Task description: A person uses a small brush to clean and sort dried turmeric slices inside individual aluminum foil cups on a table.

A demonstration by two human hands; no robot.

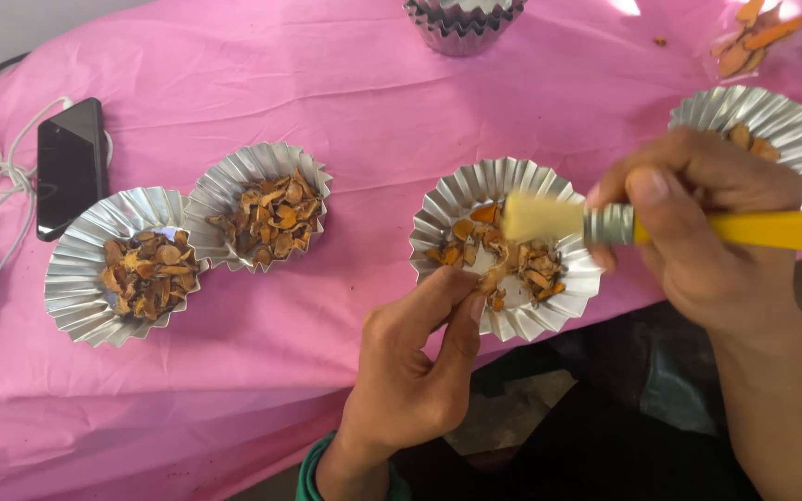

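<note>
The left hand [415, 366] reaches up from the near edge of the counter [345, 102], which is draped in a pink cloth. Its thumb and forefinger are pinched shut on a small pale dried slice [491, 278], held just over the near rim of the middle foil cup [438, 209]; the other fingers [461, 348] curl loosely beneath.

The right hand [707, 232] has its fingers closed around a brush [605, 223] with a yellow handle and a metal ferrule, thumb pressed on top near the ferrule. The pale bristles [536, 218] lie level above the same cup, just beside the pinched slice, over the orange and brown dried slices inside.

Two more fluted foil cups of brown dried slices [271, 218] sit to the left, touching each other. A dark phone [69, 162] lies beyond them, with white cables beside it.
</note>
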